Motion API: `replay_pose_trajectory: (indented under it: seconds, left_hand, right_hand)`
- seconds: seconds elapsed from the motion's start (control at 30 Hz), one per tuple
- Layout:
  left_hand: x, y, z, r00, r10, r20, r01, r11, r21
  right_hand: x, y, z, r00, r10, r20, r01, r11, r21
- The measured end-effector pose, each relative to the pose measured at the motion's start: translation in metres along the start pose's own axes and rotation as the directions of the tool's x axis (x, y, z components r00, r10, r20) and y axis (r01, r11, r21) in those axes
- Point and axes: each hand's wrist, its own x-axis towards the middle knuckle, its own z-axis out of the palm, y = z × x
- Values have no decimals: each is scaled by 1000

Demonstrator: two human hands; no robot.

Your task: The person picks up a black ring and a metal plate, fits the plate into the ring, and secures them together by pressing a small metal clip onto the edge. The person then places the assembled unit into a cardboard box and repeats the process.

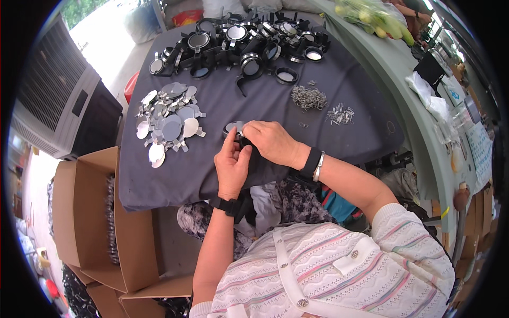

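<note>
Both hands meet over the near edge of the counter [339, 95]: the left hand [232, 165] and the right hand [273, 142] together pinch a small black round frame [245, 142] holding a mirror disc [232, 127], fingers closed on it. Left of the hands lies a heap of silver discs [167, 123]; beyond them, a pile of black frames [244, 42] and small metal clips [309, 98]. The counter wears dark grey cloth. Open brown cardboard boxes [87, 212] stand lower left.
</note>
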Motion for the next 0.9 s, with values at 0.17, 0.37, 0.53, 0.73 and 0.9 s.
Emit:
replay_pose_trajectory:
  seconds: [0.17, 0.37, 0.53, 0.73, 0.9]
  left_hand:
    - [0, 4, 0, 998, -52, -23, 52, 999, 7]
    - [2, 8, -1, 995, -92, -35, 91, 996, -10]
    - [3, 15, 3, 993, -113, -29, 110, 989, -94]
    - [4, 24, 7, 981, -167, -96, 167, 986, -5]
    - [2, 15, 4, 988, -108, -109, 112, 993, 31]
  right_hand:
    - [1, 0, -5, 999, -16, 31, 15, 1000, 25]
    - [2, 1, 0, 998, -18, -59, 23, 995, 93]
    - [-3, 0, -1, 999, 33, 21, -34, 999, 35]
    - [-25, 14, -33, 982, 183, -39, -186, 980, -76]
    - [-64, 54, -67, 774, 633, -18, -616, 746, -252]
